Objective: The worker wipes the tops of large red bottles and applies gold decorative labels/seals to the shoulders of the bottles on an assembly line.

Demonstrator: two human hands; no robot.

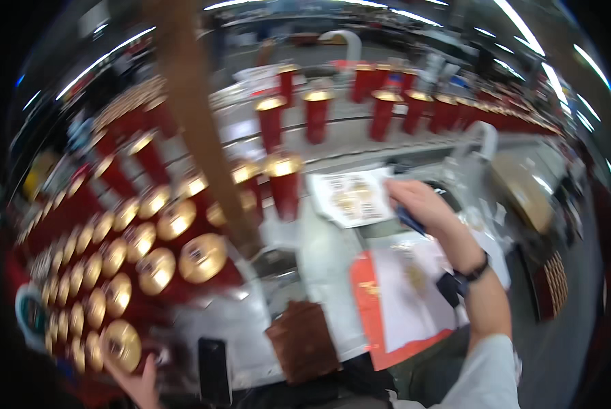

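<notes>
Head view: the right hand (425,206) reaches out over the bench (329,255), its grip closed on the right edge of a white printed sheet (355,198) with a yellowish and dark pattern. A slim dark blue object (410,220), too blurred to name, shows below the fingers of that hand. The sheet lies nearly flat in view, just right of a gold-topped red cylinder (283,185). A dark band (478,267) circles the right wrist.

The left hand (136,383) is low at the left, its grip spread, thumb well apart from the fingers, at the near edge of another gold-topped cylinder (121,345); blur hides whether they touch. This cylinder stands at the near end of close-set rows of red cylinders (159,270) with round gold tops. More red cylinders (383,116) stand beyond the sheet, running on toward the right.

A brown post (200,129) crosses in front of the rows. Along the near edge of the bench are a black phone (213,371) and, to its right, a brown folded piece (302,343). Farther right, white paper (414,300) partly covers an orange-red sheet (367,290), below the right hand. Clear plastic (479,153) lies to the right of that hand.
</notes>
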